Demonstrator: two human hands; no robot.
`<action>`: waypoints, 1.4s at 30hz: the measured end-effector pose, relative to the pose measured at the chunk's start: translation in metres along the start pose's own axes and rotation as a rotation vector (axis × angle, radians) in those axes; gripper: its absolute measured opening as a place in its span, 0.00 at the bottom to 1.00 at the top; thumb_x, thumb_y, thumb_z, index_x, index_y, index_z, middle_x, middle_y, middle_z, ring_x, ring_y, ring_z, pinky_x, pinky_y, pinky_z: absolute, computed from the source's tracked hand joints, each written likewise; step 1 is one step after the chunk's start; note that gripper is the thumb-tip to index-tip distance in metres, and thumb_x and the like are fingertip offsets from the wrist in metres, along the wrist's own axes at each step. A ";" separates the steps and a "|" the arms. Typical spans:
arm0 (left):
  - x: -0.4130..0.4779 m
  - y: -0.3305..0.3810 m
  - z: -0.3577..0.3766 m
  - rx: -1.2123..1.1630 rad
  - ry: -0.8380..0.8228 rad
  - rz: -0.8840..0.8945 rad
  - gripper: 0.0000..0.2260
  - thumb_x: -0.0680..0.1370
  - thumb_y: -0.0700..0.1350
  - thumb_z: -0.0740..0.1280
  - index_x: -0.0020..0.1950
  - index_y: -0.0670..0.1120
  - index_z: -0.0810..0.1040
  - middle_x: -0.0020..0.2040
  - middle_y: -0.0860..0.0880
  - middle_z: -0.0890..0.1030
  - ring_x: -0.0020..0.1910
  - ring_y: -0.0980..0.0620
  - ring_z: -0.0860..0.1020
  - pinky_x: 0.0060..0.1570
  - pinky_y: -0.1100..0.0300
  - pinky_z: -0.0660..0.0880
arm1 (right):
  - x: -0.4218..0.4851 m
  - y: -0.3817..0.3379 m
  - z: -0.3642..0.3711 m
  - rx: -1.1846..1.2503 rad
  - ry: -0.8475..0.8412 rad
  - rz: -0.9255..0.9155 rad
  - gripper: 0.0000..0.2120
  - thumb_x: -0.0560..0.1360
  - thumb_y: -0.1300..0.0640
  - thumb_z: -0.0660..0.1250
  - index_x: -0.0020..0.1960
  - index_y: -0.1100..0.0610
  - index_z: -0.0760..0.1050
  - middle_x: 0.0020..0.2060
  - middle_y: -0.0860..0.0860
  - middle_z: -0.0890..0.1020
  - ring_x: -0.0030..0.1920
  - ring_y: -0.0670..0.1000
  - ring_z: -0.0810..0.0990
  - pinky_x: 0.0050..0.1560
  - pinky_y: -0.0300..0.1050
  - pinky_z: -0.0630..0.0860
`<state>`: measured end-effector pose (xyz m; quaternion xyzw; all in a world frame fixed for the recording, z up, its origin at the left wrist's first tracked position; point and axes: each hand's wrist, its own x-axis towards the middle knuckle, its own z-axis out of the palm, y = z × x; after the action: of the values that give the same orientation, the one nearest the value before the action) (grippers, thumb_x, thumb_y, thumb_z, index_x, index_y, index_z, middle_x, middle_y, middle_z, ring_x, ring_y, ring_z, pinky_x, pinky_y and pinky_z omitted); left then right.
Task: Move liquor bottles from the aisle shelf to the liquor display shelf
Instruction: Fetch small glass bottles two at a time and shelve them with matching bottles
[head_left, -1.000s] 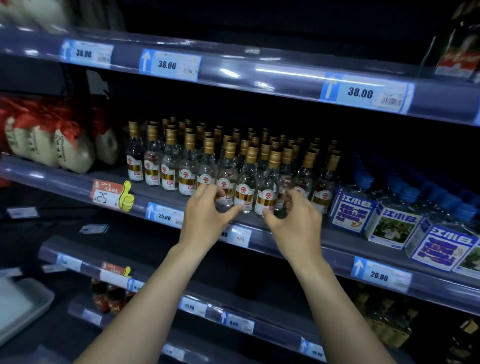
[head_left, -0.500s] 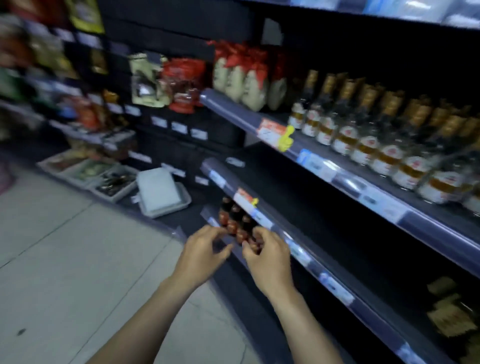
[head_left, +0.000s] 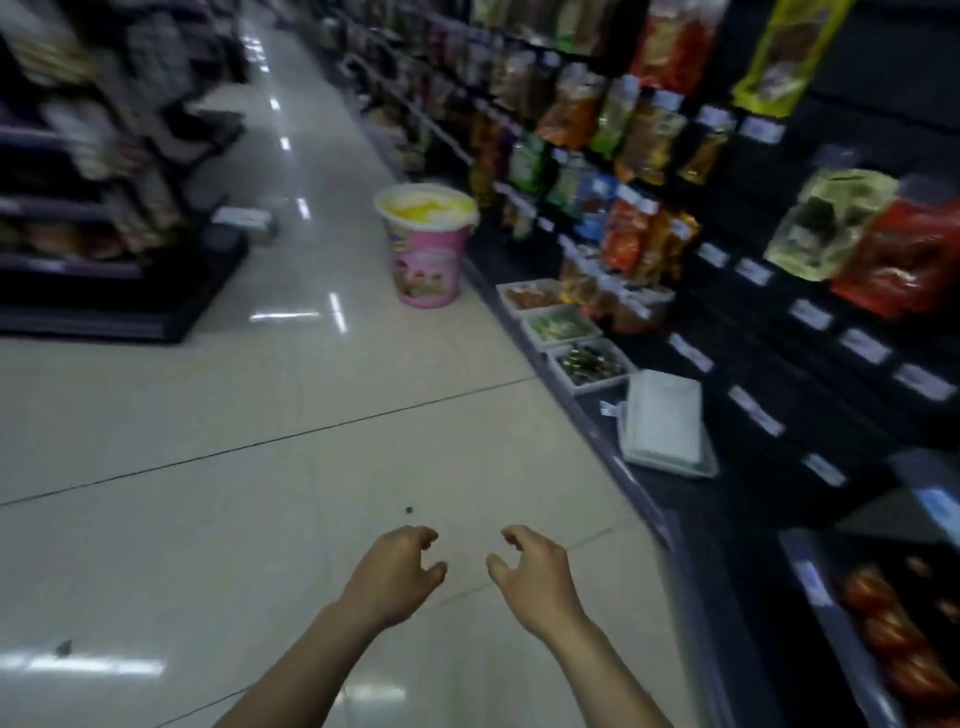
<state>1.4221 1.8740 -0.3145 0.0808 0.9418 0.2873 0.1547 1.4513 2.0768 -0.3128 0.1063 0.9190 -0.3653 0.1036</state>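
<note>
My left hand (head_left: 397, 569) and my right hand (head_left: 530, 571) hang side by side over the pale tiled aisle floor (head_left: 260, 441), low in the view. Both have curled, spread fingers and hold nothing. No clear liquor bottles are in view. Several dark red-brown bottles (head_left: 893, 639) stand on a low shelf at the bottom right, well right of my right hand. The picture is blurred.
Dark shelving (head_left: 779, 312) with snack bags runs along the right. White trays (head_left: 587, 361) and a white lidded box (head_left: 662, 421) sit on its base ledge. A large pink cup-shaped display (head_left: 428, 247) stands on the floor ahead. More shelves (head_left: 104, 208) stand left.
The view has swung left, from the shelf of small clear bottles to the open aisle. My hands left the bottles empty and moved a little apart.
</note>
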 end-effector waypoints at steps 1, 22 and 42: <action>0.002 -0.025 -0.017 -0.010 0.018 -0.047 0.23 0.79 0.54 0.69 0.72 0.47 0.75 0.65 0.49 0.80 0.61 0.52 0.79 0.60 0.61 0.73 | 0.015 -0.023 0.017 -0.005 -0.042 -0.022 0.24 0.79 0.49 0.71 0.72 0.57 0.75 0.66 0.52 0.81 0.65 0.50 0.78 0.62 0.35 0.70; 0.130 -0.422 -0.359 -0.209 0.403 -0.803 0.23 0.80 0.53 0.68 0.74 0.49 0.73 0.62 0.51 0.81 0.58 0.53 0.79 0.58 0.60 0.75 | 0.371 -0.499 0.343 -0.311 -0.700 -0.599 0.29 0.78 0.45 0.69 0.75 0.57 0.72 0.69 0.53 0.78 0.68 0.53 0.76 0.66 0.42 0.71; 0.233 -0.853 -0.736 -0.256 0.580 -0.911 0.25 0.79 0.56 0.67 0.74 0.48 0.73 0.66 0.49 0.80 0.62 0.52 0.78 0.59 0.62 0.72 | 0.575 -1.010 0.633 -0.424 -0.736 -0.911 0.30 0.80 0.45 0.67 0.78 0.56 0.68 0.72 0.53 0.75 0.70 0.52 0.74 0.66 0.39 0.68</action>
<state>0.9005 0.8497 -0.2749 -0.4364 0.8432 0.3138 0.0061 0.6997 0.9891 -0.2616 -0.4524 0.8285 -0.1950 0.2662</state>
